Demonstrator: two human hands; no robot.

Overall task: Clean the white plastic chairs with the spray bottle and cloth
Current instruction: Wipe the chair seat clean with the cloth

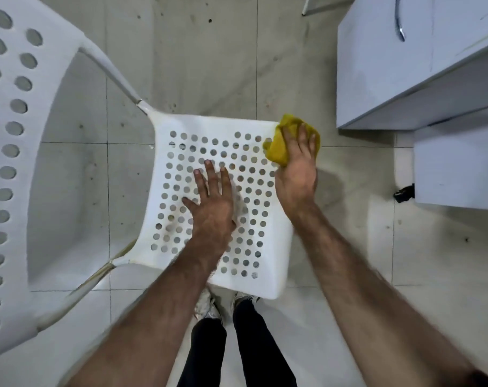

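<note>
Chair (209, 129) stands on the tiled floor (209, 65), its holed seat below the camera. Left hand (212, 202) lies flat and spread on the seat's middle. Right hand (297, 169) presses a yellow cloth (279, 152) against the seat's far right corner, fingers straight.

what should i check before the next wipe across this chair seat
1. Cloth under the wiping hand: ok. The right hand presses the yellow cloth at the seat's far right corner.
2. Chair braced: ok. The left hand lies flat, fingers spread, on the perforated seat.
3. Cloth contact with the seat: not ok. Much of the cloth hangs past the seat edge.
4. Grime left: not ok. Yellowish staining shows at the near-left frame joint.
5. Spray bottle within reach: cannot tell. None is in view.
6. Seat wet enough: cannot tell.
</note>
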